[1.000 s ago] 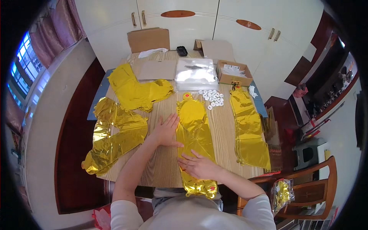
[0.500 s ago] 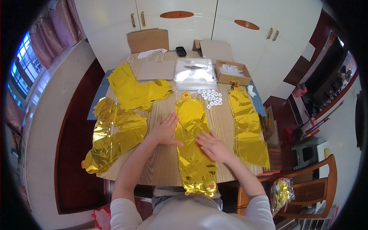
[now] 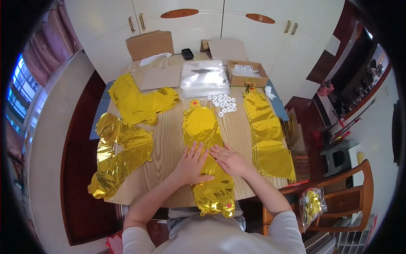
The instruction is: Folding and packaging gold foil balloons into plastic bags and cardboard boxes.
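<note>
Gold foil balloon (image 3: 206,144) flat under both hands' (image 3: 192,165) grip

A home dining room: white built-in cupboards (image 3: 220,25) behind a wooden tabletop (image 3: 169,144), wooden chair (image 3: 342,199) alongside, pink curtains (image 3: 46,46) at the window (image 3: 17,97).

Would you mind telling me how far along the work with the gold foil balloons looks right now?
Done, apparently: flat gold balloons lie stacked at the table's right, and a flat yellow pile sits at the back left. In hand: the left hand and right hand press flat on the centre balloon, with no grip closed on it. Left: the crinkled gold balloons at the left edge, untouched.
</note>
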Motion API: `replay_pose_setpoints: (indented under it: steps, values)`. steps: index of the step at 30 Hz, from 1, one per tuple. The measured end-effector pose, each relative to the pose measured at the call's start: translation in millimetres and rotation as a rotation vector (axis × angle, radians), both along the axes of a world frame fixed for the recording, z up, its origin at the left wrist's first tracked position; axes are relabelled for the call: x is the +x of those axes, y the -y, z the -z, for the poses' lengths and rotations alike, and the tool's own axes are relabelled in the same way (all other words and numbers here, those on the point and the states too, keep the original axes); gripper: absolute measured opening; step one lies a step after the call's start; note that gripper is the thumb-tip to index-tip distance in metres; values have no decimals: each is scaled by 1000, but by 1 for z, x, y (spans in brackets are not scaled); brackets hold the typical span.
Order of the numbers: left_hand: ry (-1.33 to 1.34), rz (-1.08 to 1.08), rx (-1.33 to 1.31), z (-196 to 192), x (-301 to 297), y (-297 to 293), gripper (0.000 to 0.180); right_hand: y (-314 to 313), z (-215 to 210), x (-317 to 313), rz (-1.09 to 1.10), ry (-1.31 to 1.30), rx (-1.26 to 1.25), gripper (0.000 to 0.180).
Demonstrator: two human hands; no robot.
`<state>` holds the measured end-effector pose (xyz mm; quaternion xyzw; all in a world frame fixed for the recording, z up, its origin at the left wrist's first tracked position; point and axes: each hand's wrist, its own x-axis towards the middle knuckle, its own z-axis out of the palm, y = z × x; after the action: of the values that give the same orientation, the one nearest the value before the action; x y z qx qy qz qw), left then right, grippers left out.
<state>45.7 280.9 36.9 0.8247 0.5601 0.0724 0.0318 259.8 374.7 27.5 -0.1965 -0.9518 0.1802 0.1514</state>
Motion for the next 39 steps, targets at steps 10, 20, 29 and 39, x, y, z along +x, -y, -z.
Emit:
replay_pose_setpoints:
  steps: [10, 20, 29, 39]
  values:
    - [-65, 36, -81, -5, -3, -1, 111, -3, 3, 1, -6, 16, -9, 46]
    - [-80, 52, -87, -9, -6, -1, 113, -2, -6, 2, -53, 41, 31, 83]
    - [-101, 92, -122, -14, -15, 6, 121, -1, -10, 2, -51, 58, 46, 94]
    - [-225, 92, -243, -32, -21, 41, 115, 1, -9, 2, -38, 51, 72, 97]
